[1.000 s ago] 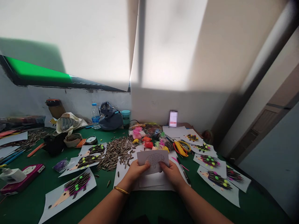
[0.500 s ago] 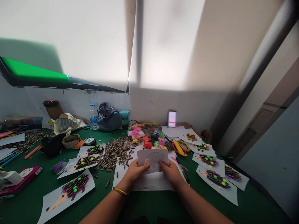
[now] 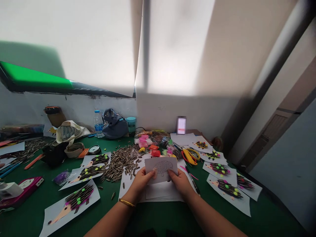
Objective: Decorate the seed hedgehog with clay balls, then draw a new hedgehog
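Between both hands I hold up a small white card (image 3: 153, 164) with a dotted hedgehog-like outline printed on it. My left hand (image 3: 142, 181) pinches its left edge, thumb on the front; a gold bangle circles that wrist. My right hand (image 3: 182, 182) grips the right edge the same way. Beneath lie white paper sheets (image 3: 160, 194) on the green table. Just left of them spreads a heap of striped sunflower seeds (image 3: 120, 161). Close to my right hand are a black pen (image 3: 193, 179) and a thin pink stick (image 3: 194, 175).
Finished-looking hedgehog pictures (image 3: 71, 205) lie at left, and more hedgehog pictures (image 3: 228, 191) at right. Yellow-handled scissors (image 3: 190, 156), bagged coloured clay (image 3: 155, 153), and a phone (image 3: 181, 125) are behind. A water bottle (image 3: 98, 124) and a pink box (image 3: 29, 188) stand left.
The hands and card hold nearly the same place and pose. The whole view has shifted very slightly.
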The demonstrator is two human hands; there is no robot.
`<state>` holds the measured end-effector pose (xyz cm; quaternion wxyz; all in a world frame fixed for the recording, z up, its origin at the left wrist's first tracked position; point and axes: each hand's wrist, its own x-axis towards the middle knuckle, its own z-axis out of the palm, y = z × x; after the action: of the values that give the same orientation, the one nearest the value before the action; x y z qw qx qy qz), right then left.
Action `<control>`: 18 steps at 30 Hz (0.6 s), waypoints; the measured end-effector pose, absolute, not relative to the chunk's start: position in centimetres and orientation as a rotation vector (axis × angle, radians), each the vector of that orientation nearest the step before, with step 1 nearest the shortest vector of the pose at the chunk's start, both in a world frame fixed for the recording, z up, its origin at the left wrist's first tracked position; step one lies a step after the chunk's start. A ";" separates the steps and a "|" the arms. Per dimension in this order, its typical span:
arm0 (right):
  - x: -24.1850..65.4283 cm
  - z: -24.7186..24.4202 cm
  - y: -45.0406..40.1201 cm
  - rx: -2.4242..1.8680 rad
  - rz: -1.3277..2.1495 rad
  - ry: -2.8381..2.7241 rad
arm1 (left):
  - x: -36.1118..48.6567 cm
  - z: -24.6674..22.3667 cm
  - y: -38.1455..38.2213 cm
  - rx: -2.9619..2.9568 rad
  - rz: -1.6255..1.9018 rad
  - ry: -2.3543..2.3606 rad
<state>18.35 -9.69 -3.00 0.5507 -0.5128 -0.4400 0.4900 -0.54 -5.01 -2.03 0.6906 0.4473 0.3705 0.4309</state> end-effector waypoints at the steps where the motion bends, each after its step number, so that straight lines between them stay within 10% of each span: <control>1: 18.3 -2.9 -9.7 -1.218 1.164 -1.039 | -0.6 -2.0 -5.0 0.998 0.965 0.833; 18: 18.3 -3.0 -9.7 -1.222 1.136 -1.066 | -0.5 -1.7 -5.1 0.997 0.958 0.819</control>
<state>18.31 -9.69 -3.00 0.5486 -0.5161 -0.4501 0.4798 -0.55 -5.09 -1.73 0.6941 0.4467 0.3669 0.4291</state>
